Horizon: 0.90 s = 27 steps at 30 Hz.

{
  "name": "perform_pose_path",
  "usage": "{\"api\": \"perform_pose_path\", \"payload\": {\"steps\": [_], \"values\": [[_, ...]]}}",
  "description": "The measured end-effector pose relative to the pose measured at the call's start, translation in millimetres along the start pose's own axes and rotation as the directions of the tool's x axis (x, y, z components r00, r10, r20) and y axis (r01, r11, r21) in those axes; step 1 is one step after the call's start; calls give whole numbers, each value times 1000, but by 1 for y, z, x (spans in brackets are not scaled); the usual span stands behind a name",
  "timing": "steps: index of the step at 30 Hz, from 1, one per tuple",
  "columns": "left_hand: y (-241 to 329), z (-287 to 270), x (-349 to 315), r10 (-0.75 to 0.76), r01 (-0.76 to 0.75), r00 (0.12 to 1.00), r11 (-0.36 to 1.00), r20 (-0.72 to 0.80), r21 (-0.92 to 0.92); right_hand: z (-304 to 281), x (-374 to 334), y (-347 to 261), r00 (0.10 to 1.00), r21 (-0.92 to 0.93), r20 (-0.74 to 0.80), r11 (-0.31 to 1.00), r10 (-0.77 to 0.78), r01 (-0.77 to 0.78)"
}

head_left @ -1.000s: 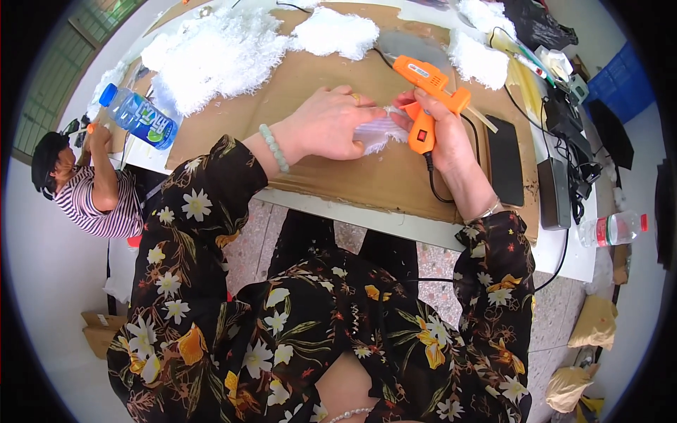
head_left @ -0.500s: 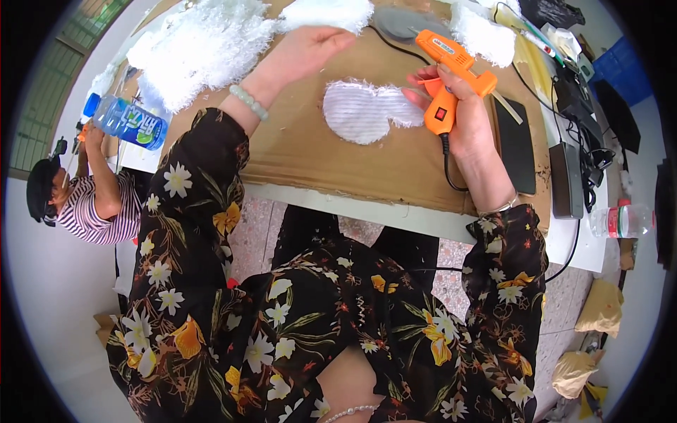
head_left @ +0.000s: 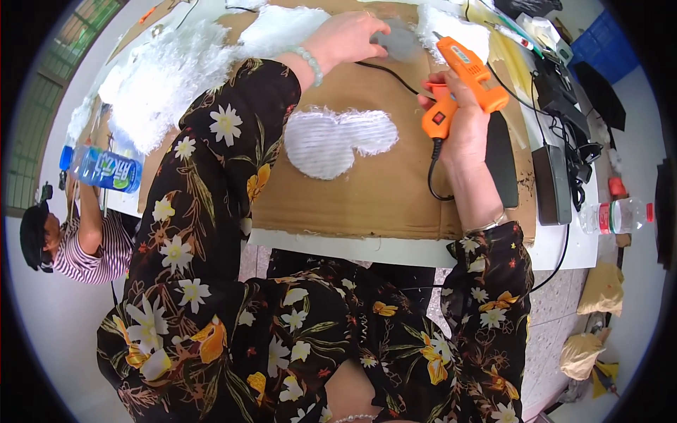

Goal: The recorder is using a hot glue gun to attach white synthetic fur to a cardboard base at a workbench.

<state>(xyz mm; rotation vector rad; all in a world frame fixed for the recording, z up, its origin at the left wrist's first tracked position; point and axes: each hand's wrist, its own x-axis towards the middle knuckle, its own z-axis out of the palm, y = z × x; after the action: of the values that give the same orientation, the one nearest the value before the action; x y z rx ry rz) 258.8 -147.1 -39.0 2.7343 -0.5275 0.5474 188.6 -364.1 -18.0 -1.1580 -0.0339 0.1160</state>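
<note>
An orange glue gun [head_left: 462, 60] is gripped in my right hand [head_left: 469, 123], its nozzle pointing up toward the far side. Its black cord hangs down to the cardboard [head_left: 416, 204]. My left hand [head_left: 349, 39] is stretched to the far middle, thumb and fingers apart, beside a grey, see-through rounded piece [head_left: 400, 41]. Whether the fingertips touch that piece I cannot tell. Nearer to me on the cardboard lies a white ribbed fabric piece [head_left: 338, 137] with rounded lobes and frayed edges.
Fluffy white fabric [head_left: 169, 84] is heaped at the left, with white pieces [head_left: 278, 29] behind. A blue-capped bottle [head_left: 106, 168] stands at the left edge, near another person [head_left: 88, 247] in stripes. At right are a dark slab [head_left: 502, 158], a black adapter [head_left: 553, 187] and cables.
My left hand has moved right and away from me to the grey piece. The right hand still holds the glue gun, and the view has shifted a little.
</note>
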Motion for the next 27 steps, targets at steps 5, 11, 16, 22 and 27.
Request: {"api": "perform_pose_path", "payload": {"steps": [5,11,16,22,27], "values": [[9,2,12,60,-59,994,998,94,-11,-2,-2,-2,999,-21,35,1000,9,-8],[0,-2,19,68,-63,986,997,152,-38,-1,0,-3,999,-39,44,999,13,-11],[-22,5,22,-7,19,998,984,66,-179,1,-1,-3,998,-37,52,999,21,-19],[4,-31,30,175,-228,841,973,-512,-43,-6,-1,-4,998,-55,67,998,10,-7],[16,-79,18,15,-131,850,974,-527,-184,-6,3,-4,995,-83,100,997,11,-3]]}}
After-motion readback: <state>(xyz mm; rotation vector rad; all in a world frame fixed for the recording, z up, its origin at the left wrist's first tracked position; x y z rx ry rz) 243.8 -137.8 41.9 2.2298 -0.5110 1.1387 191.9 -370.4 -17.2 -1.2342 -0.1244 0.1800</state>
